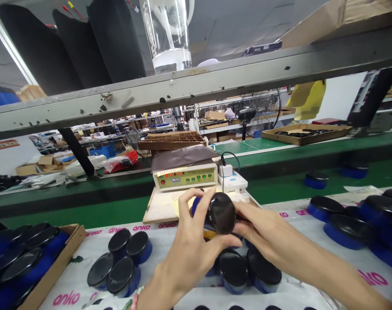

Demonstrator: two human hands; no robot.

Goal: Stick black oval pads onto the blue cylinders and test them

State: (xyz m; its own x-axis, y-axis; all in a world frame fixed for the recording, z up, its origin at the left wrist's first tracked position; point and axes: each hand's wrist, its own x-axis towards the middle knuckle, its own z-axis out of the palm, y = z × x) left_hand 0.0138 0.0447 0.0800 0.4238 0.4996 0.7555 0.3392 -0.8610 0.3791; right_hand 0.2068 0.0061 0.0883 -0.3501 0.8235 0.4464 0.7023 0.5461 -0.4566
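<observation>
In front of the tester box, a round blue part with a glossy black top (222, 213) is held up off the table, its black face turned toward me. My left hand (192, 237) grips it from the left, thumb below and fingers over the upper edge. From the right, my right hand (260, 224) pinches its side between thumb and fingers. Some blue shows behind my left fingers; most of the part's far side is hidden. Just under my hands stand more such round parts (233, 269). A group of them (118, 258) sits left of my left wrist.
Behind my hands, a tester box (186, 177) with red lights and green buttons stands on a board. A carton (66, 247) of round parts lies at left, with more parts (347, 230) at right. A green conveyor (118, 209) runs behind. Overhead is a metal shelf (208, 79).
</observation>
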